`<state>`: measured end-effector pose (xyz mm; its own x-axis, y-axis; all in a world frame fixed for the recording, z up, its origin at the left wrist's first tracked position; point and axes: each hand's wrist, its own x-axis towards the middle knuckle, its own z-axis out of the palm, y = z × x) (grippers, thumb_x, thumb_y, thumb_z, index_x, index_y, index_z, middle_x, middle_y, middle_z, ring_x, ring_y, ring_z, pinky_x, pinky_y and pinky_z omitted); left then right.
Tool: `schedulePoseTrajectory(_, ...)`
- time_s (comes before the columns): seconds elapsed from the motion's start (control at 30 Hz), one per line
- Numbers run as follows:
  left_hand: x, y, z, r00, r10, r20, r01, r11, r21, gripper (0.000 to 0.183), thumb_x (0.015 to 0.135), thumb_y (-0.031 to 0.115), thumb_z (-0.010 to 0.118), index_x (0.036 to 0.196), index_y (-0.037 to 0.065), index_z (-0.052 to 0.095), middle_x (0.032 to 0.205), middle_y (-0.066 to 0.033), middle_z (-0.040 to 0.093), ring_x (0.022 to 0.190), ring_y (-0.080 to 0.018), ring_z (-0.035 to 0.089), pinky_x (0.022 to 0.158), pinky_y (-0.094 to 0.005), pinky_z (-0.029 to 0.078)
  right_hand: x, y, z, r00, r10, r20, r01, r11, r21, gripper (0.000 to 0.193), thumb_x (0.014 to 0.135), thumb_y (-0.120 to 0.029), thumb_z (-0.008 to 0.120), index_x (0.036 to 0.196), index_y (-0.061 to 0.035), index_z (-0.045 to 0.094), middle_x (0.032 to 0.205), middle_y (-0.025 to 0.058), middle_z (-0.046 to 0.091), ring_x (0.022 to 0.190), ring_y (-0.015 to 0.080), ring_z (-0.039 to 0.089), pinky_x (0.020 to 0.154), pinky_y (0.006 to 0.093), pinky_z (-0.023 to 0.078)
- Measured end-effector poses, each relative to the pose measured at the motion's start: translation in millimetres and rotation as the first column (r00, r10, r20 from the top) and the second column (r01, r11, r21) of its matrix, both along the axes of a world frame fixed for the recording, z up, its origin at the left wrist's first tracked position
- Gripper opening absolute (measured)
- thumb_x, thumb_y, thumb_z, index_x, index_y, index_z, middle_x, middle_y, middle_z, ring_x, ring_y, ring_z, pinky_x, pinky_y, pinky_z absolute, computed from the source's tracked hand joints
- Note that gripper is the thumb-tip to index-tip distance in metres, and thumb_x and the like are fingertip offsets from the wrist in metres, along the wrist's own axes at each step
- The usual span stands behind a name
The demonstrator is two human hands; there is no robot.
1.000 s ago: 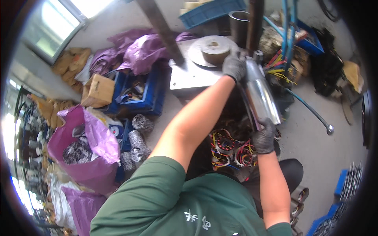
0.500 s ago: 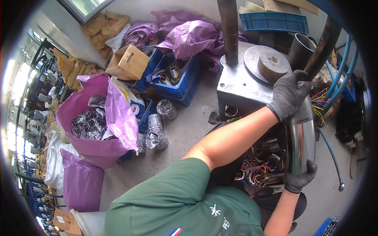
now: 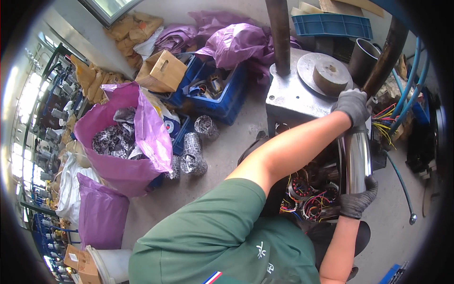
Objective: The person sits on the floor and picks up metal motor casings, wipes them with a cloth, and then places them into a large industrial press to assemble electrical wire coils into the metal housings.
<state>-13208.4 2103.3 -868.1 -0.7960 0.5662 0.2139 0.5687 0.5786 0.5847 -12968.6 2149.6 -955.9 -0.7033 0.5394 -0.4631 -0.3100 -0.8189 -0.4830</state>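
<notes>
A shiny metal tube (image 3: pixel 358 158) stretches between my two hands, beside the press table on the right. My left hand (image 3: pixel 352 108), in a dark grey glove, is closed at the tube's far end, close to a dark steel column (image 3: pixel 388 57). That end is partly hidden by the hand. My right hand (image 3: pixel 358 198), gloved likewise, wraps round the near end, with fingers curled along its right side. Just left of the tube lie several motor stators (image 3: pixel 312 201) with coloured wires. Beyond my left hand, a round steel block (image 3: pixel 331 78) sits on a disc on the metal table (image 3: pixel 288 97).
To the left stand a purple sack (image 3: pixel 113 173) of patterned-wrapped parts and blue crates (image 3: pixel 227 106). Wrapped cylinders (image 3: pixel 193 151) stand on the floor beside them. Blue hoses (image 3: pixel 414 85) and loose wires (image 3: pixel 385 125) hang at the right. Another steel column (image 3: pixel 279 42) rises from the table.
My right hand has moved a little away from my body with the tube. My left hand has shifted slightly the same way. The whole view has shifted a little.
</notes>
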Motion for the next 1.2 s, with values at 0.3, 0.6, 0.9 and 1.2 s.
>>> schedulePoseTrajectory(0.3, -27, 45, 12, 0.999, 0.023, 0.035, -0.011, 0.954, -0.301, 0.036, 0.089, 0.030, 0.060, 0.110, 0.007, 0.078, 0.113, -0.0175, 0.074, 0.106, -0.0345, 0.072, 0.087, -0.0461, 0.056, -15, 23, -22, 0.981, 0.061, -0.185, -0.074, 0.995, -0.065, 0.045, 0.079, -0.031, 0.067, 0.112, -0.0006, 0.065, 0.113, 0.0169, 0.068, 0.103, 0.0350, 0.066, 0.095, 0.0477, 0.055)
schedulePoseTrajectory(0.6, -65, 54, -22, 0.980, 0.006, -0.199, -0.083, 0.919, -0.384, 0.033, 0.092, 0.024, 0.058, 0.111, 0.004, 0.076, 0.114, -0.0229, 0.072, 0.108, -0.0375, 0.070, 0.091, -0.0461, 0.055, -24, -31, 27, 0.995, -0.071, -0.072, 0.057, 0.983, -0.177, 0.045, 0.074, -0.028, 0.066, 0.111, -0.0035, 0.063, 0.106, 0.0157, 0.066, 0.096, 0.0326, 0.066, 0.089, 0.0428, 0.057)
schedulePoseTrajectory(0.9, -78, 57, -30, 0.920, -0.235, -0.313, 0.009, 0.812, -0.584, 0.043, 0.083, 0.024, 0.065, 0.120, 0.003, 0.072, 0.125, -0.0249, 0.066, 0.115, -0.0413, 0.064, 0.105, -0.0451, 0.049, 0, -49, 46, 0.947, -0.260, 0.191, 0.286, 0.950, -0.125, 0.024, 0.076, -0.024, 0.066, 0.091, -0.0063, 0.063, 0.093, 0.0111, 0.064, 0.085, 0.0281, 0.065, 0.082, 0.0399, 0.057)
schedulePoseTrajectory(1.2, -65, 52, -27, 0.959, -0.174, -0.222, 0.006, 0.801, -0.598, 0.038, 0.094, 0.018, 0.053, 0.126, 0.006, 0.069, 0.132, -0.0226, 0.063, 0.115, -0.0405, 0.065, 0.104, -0.0470, 0.049, 14, -43, 32, 0.992, -0.125, -0.024, 0.122, 0.987, -0.109, 0.050, 0.076, -0.020, 0.062, 0.121, 0.0021, 0.058, 0.111, 0.0189, 0.064, 0.099, 0.0330, 0.067, 0.095, 0.0439, 0.057)
